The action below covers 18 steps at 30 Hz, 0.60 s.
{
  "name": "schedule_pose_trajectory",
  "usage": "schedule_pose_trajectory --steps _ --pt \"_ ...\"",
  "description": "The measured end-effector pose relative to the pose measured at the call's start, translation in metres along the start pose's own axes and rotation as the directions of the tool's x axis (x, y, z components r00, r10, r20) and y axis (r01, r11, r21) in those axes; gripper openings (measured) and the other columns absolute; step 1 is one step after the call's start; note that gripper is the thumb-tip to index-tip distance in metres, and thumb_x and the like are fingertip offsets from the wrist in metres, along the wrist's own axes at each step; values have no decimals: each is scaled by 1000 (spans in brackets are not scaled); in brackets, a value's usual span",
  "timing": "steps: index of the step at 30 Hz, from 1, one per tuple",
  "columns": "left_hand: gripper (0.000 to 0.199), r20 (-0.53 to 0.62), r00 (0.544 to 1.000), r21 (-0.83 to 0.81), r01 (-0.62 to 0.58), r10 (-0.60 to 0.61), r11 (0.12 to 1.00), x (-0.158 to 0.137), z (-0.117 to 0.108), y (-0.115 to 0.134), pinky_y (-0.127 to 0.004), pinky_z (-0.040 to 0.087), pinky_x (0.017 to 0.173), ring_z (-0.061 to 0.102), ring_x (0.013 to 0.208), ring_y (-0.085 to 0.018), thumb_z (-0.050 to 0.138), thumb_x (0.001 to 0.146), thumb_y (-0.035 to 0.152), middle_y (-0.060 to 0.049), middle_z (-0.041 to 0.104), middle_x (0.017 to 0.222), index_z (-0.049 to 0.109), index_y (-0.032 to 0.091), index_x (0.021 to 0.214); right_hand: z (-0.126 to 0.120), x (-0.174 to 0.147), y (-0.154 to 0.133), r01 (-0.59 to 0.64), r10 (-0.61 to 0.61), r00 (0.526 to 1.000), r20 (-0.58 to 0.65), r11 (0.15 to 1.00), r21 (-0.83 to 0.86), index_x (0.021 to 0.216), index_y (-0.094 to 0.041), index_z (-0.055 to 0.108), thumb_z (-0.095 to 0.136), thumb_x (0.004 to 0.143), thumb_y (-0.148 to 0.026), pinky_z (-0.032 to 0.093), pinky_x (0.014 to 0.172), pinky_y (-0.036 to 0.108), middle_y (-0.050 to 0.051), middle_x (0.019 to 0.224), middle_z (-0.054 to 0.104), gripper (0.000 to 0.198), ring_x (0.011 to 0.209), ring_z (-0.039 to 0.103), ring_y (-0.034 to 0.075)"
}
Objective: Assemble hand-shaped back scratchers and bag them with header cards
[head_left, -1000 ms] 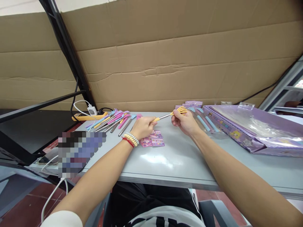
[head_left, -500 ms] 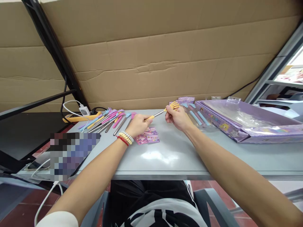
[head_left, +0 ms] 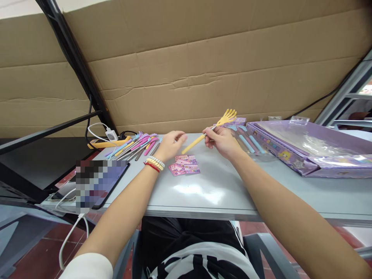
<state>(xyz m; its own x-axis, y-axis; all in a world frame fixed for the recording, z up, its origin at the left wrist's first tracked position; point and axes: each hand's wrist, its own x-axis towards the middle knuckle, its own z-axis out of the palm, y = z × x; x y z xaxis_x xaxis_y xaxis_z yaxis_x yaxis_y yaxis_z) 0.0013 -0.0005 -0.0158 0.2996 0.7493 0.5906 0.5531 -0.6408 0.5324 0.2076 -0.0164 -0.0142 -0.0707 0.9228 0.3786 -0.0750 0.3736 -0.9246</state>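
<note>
My right hand (head_left: 223, 141) pinches a yellow back scratcher (head_left: 193, 144) by its short metal shaft, just below the hand-shaped head. The head points up and to the right, while the handle slants down left over the table. My left hand (head_left: 171, 143) is apart from the handle's end, holding nothing, with its fingers loosely bent. Beneath the handle lie several small pink and purple printed cards (head_left: 186, 166). Left of my left hand is a pile of back scratchers (head_left: 133, 145) in pink, blue, purple and yellow with metal shafts.
Behind my right hand, several back scratchers (head_left: 250, 142) lie in clear plastic. A purple display box (head_left: 308, 167) with clear wrapping takes up the right side. At left sit a tablet (head_left: 113, 182), partly pixelated, and a white charger (head_left: 111, 134). Cardboard (head_left: 203, 77) walls the back.
My left hand has let go of the handle. The back scratcher is now shorter, its shaft mostly pushed in, and tilted more steeply in my right hand. The view has shifted slightly left.
</note>
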Motion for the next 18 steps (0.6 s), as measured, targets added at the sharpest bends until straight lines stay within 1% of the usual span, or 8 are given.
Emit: schedule_pose_trajectory --steps 3,5,7,9,11,13,16,18 --pt "24 -154 980 166 149 -124 975 10 -18 -26 -29 45 78 61 82 -18 51 82 30 -8 71 90 69 15 87 -14 6 -2 0 2 985 -174 1000 10 62 -18 53 69 66 -62 31 34 20 -6 40 41 47 35 39 7" --pt "20 -152 958 207 272 -244 940 13 -26 -39 -30 45 77 62 81 -19 52 80 27 -8 71 86 69 16 81 -19 6 -2 -58 42 979 -201 996 -74 54 -18 49 68 67 -62 25 32 19 -7 37 34 49 33 31 5" --pt "20 -92 953 225 301 -287 927 12 -28 -43 -30 44 74 62 79 -20 52 79 27 -9 72 84 68 16 78 -16 5 -1 -113 84 981 -173 980 -166 51 -17 49 69 66 -60 22 32 18 -7 37 33 50 33 29 4" --pt "25 -10 974 219 222 -225 950 8 -23 -36 -30 42 71 61 76 -20 50 83 33 -8 71 81 68 16 78 -6 1 0 -131 114 989 -97 974 -187 52 -17 51 70 65 -59 22 32 18 -7 38 36 48 33 30 4" --pt "37 76 991 167 96 -110 981 3 -15 -22 -29 41 67 59 72 -18 43 88 41 -6 69 76 67 15 77 7 -3 2 -140 139 990 -13 981 -136 56 -16 54 71 63 -62 24 32 18 -5 37 42 49 32 34 4" --pt "43 170 985 69 -1 -11 998 -2 -7 -5 -27 41 63 56 68 -16 38 90 45 -4 67 74 67 15 80 19 -6 4 -155 158 987 38 986 -62 62 -16 57 72 59 -64 28 32 19 -2 41 51 51 33 41 6" --pt "37 271 958 -25 -87 90 996 -8 2 14 -25 40 61 54 62 -13 44 90 44 -1 65 73 66 15 99 29 -8 7 -158 153 983 98 986 45 67 -15 59 73 56 -64 34 34 20 4 53 62 52 40 52 10" --pt "31 249 957 -4 -154 150 988 -9 5 18 -25 41 64 55 65 -13 45 90 35 -2 65 75 64 15 103 30 -7 7 -137 128 987 95 986 98 69 -15 59 74 57 -61 36 35 20 5 57 64 50 44 54 11"
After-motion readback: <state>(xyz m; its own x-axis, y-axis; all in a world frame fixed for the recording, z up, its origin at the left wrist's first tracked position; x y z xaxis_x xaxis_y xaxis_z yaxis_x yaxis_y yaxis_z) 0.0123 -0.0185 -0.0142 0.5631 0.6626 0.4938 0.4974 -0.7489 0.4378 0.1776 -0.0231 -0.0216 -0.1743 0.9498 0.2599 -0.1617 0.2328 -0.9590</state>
